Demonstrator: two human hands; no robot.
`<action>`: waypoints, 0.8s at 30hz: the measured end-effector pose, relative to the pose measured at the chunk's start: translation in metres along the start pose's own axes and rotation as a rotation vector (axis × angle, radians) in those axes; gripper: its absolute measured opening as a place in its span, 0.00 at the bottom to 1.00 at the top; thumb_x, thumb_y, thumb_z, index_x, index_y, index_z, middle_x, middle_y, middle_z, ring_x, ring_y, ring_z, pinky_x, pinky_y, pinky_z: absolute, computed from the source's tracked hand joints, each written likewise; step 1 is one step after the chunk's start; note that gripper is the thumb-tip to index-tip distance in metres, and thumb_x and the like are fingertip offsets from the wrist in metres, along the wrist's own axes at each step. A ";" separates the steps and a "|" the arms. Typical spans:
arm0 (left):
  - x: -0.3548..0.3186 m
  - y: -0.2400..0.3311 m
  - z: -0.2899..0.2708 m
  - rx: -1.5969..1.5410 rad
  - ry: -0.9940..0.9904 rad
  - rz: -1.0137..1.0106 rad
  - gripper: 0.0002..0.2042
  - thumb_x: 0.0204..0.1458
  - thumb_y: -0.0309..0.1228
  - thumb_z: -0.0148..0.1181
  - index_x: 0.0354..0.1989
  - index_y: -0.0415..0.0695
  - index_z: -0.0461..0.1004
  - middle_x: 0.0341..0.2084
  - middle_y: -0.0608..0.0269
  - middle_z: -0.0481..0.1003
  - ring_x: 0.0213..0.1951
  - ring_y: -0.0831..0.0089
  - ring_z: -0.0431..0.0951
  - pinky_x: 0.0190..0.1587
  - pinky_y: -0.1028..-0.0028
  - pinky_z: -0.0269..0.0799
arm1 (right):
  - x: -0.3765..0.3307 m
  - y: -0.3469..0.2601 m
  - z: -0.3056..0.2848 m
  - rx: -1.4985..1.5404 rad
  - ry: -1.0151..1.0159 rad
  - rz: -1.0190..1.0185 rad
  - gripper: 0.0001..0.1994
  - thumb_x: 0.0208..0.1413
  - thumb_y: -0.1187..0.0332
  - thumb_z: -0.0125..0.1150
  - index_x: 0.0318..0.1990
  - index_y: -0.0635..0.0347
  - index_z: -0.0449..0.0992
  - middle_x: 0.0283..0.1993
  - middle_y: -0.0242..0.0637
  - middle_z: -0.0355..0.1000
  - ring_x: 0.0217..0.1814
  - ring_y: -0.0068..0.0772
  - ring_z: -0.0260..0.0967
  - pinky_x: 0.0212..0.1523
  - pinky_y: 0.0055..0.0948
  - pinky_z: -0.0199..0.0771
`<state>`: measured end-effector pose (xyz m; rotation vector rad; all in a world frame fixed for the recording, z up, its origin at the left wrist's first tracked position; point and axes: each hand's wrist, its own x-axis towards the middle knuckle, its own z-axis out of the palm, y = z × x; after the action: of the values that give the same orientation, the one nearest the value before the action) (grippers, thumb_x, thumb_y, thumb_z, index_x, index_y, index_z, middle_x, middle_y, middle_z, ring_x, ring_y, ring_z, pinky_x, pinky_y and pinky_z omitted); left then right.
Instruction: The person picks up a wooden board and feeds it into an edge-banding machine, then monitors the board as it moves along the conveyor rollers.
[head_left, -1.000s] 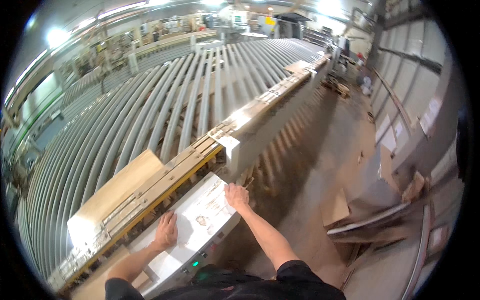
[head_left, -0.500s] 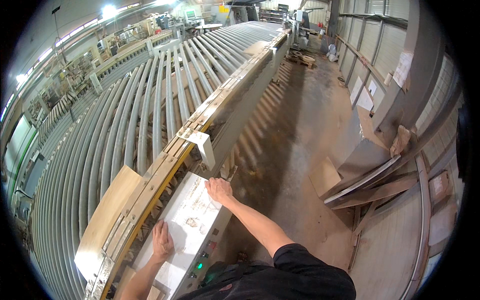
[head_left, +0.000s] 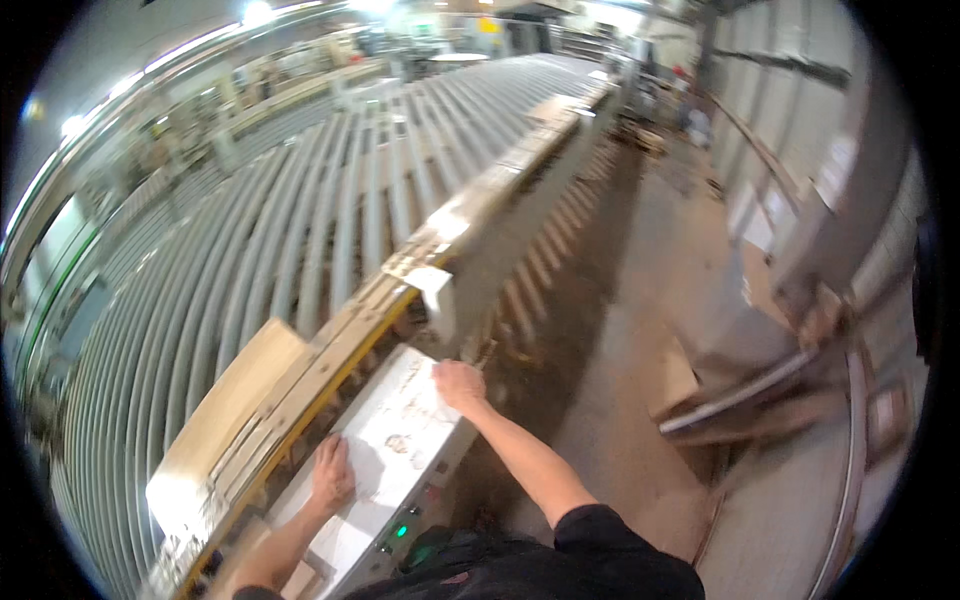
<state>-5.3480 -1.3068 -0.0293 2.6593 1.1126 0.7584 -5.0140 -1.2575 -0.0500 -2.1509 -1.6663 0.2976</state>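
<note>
Item: one white, scuffed, flat-topped box [head_left: 372, 478], beside the near edge of the grey metal roller conveyor [head_left: 300, 245]. Left hand [head_left: 332, 475]: laid over its left edge. Right hand [head_left: 460, 385]: bent over its far right corner. We cannot tell whether either grips. Item: one pale tan rectangular board [head_left: 235, 395], along the conveyor's near edge. Hazards, in our judgement: leaning closer could press the round green-lit button [head_left: 402, 531]; slipping left fingers could meet the conveyor's edge. Containers: the box alone; its inside is hidden from us.
</note>
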 end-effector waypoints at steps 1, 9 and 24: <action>-0.001 -0.006 0.003 -0.025 0.017 0.023 0.20 0.45 0.18 0.51 0.51 0.31 0.67 0.52 0.40 0.65 0.54 0.43 0.65 0.57 0.54 0.64 | -0.007 -0.011 -0.021 0.016 -0.067 0.076 0.20 0.63 0.54 0.42 0.37 0.61 0.76 0.36 0.52 0.76 0.41 0.53 0.75 0.43 0.48 0.74; 0.001 -0.006 -0.001 -0.024 0.021 0.053 0.21 0.45 0.19 0.52 0.51 0.29 0.66 0.51 0.40 0.65 0.54 0.44 0.65 0.58 0.55 0.64 | -0.010 -0.008 -0.020 -0.006 0.022 0.071 0.23 0.63 0.53 0.42 0.38 0.65 0.76 0.37 0.54 0.76 0.44 0.54 0.74 0.46 0.49 0.72; 0.003 -0.004 0.002 -0.019 0.048 0.054 0.20 0.45 0.18 0.51 0.50 0.30 0.66 0.50 0.40 0.66 0.54 0.44 0.66 0.57 0.55 0.64 | -0.011 -0.006 -0.018 -0.019 0.087 0.039 0.21 0.62 0.55 0.43 0.35 0.64 0.76 0.36 0.51 0.76 0.41 0.53 0.75 0.43 0.48 0.74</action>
<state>-5.3476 -1.3021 -0.0317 2.6783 1.0436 0.8428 -5.0144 -1.2703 -0.0318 -2.1798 -1.5867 0.1966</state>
